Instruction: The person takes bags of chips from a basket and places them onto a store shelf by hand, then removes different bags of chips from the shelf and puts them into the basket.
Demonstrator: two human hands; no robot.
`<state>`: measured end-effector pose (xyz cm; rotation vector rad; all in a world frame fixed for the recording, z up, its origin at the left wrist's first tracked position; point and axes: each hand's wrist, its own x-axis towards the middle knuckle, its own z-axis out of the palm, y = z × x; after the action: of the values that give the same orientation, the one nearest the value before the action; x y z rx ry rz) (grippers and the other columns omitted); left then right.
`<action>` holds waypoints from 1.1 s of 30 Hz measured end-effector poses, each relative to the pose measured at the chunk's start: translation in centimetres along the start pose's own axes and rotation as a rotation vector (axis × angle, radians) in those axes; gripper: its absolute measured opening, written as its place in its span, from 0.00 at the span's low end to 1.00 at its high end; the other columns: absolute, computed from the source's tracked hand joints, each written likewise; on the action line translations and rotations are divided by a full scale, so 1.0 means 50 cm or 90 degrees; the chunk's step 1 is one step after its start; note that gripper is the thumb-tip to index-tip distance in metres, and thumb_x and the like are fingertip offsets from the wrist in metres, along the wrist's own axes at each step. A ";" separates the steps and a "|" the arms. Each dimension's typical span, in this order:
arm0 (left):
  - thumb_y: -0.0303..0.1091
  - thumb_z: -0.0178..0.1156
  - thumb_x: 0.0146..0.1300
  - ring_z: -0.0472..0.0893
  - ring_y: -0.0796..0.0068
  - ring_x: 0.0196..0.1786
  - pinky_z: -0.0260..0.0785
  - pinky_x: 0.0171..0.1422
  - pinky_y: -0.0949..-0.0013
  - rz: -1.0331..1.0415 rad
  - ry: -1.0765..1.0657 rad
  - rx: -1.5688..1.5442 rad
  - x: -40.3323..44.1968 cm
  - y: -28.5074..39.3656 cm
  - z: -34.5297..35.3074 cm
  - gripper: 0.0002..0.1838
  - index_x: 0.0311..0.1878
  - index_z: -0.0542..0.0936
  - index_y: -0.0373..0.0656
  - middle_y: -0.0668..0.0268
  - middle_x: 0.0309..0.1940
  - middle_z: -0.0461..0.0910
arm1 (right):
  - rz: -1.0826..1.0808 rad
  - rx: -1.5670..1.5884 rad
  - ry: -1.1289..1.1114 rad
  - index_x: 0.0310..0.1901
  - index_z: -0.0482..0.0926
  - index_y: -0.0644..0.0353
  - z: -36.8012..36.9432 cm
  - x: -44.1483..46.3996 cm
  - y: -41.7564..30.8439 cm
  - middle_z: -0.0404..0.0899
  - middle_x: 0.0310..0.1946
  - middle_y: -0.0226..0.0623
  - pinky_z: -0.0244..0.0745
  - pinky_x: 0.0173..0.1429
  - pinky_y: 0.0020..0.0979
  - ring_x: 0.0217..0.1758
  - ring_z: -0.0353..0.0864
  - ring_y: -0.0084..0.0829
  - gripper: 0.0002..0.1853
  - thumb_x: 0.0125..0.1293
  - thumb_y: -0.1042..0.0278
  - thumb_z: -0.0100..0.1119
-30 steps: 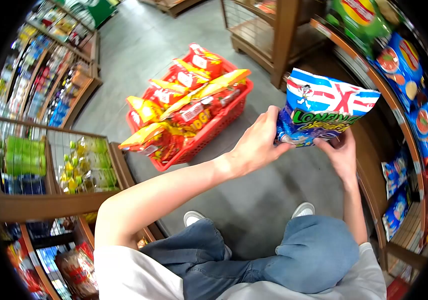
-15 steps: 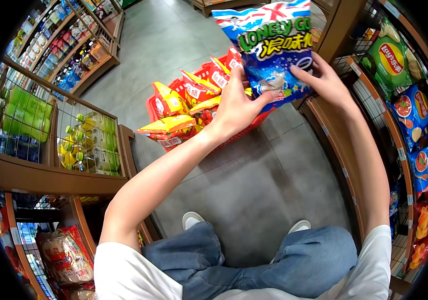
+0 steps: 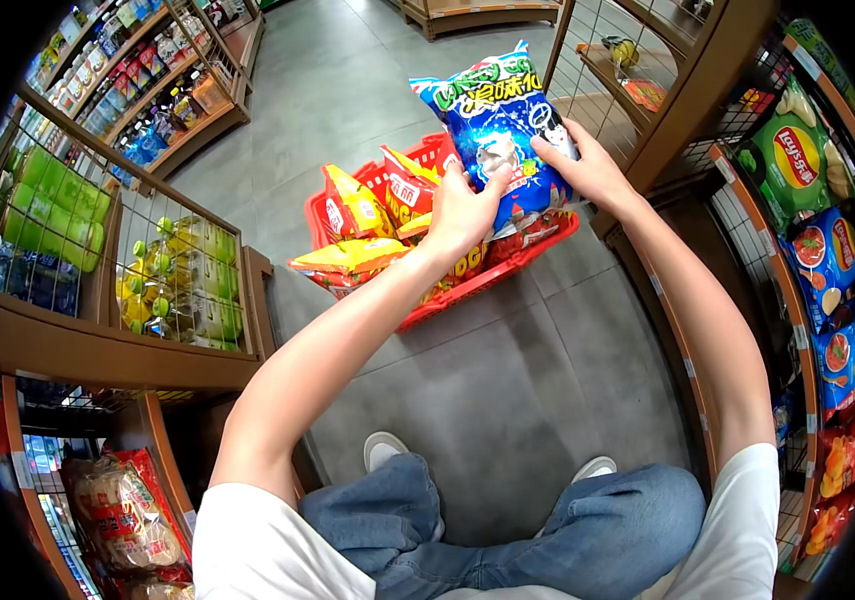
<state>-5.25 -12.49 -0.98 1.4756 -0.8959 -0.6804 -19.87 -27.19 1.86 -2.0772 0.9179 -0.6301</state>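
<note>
A blue snack bag (image 3: 508, 115) with green and yellow lettering is held between my two hands, over the right part of a red shopping basket (image 3: 488, 288). My left hand (image 3: 465, 212) grips the bag's lower left side, thumb on its front. On the right edge, my right hand (image 3: 588, 170) has its fingers behind and its thumb in front. Several red and yellow snack bags (image 3: 353, 207) fill the basket's left and middle. Whether the blue bag's bottom touches the bags beneath it is hidden.
Along the right stands a shelf with a green chip bag (image 3: 791, 150) and blue chip bags (image 3: 851, 355). To the left, a wire-sided rack (image 3: 118, 350) holds bottles. The basket sits on a grey tiled floor (image 3: 508, 400), in front of my shoes (image 3: 385, 450).
Both hands have lowered the blue bag toward the basket, and it looks smaller and farther from me. My grip on it stays the same. The view has shifted slightly.
</note>
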 end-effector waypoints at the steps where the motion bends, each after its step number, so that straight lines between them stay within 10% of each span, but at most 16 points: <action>1: 0.42 0.64 0.66 0.83 0.72 0.48 0.77 0.51 0.72 0.000 0.001 -0.001 0.006 -0.012 0.001 0.31 0.61 0.67 0.26 0.53 0.49 0.82 | 0.012 -0.035 0.023 0.65 0.67 0.66 0.010 0.007 0.012 0.78 0.55 0.44 0.74 0.59 0.31 0.55 0.79 0.29 0.38 0.64 0.44 0.63; 9: 0.55 0.60 0.64 0.82 0.54 0.53 0.72 0.58 0.59 -0.074 0.008 0.080 0.016 -0.028 0.001 0.36 0.58 0.72 0.27 0.44 0.50 0.81 | 0.054 0.006 -0.049 0.69 0.64 0.66 0.016 0.000 0.018 0.74 0.61 0.54 0.68 0.67 0.38 0.65 0.75 0.43 0.48 0.58 0.31 0.59; 20: 0.57 0.60 0.65 0.83 0.64 0.51 0.73 0.57 0.66 -0.101 0.046 0.163 -0.004 0.004 0.006 0.38 0.59 0.72 0.26 0.48 0.50 0.81 | 0.038 -0.024 -0.028 0.65 0.70 0.58 0.031 0.003 0.021 0.80 0.53 0.52 0.76 0.57 0.38 0.55 0.82 0.43 0.40 0.61 0.34 0.58; 33: 0.55 0.57 0.67 0.71 0.52 0.63 0.63 0.68 0.60 0.003 0.154 0.256 -0.019 -0.010 0.019 0.42 0.66 0.60 0.23 0.40 0.60 0.68 | 0.062 -0.110 0.092 0.66 0.68 0.69 0.037 -0.027 -0.017 0.77 0.55 0.62 0.70 0.66 0.43 0.61 0.77 0.53 0.43 0.62 0.36 0.57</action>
<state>-6.47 -12.18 -1.68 1.8667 -0.8784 -0.3153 -19.12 -24.95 1.28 -2.1442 1.1847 -0.6771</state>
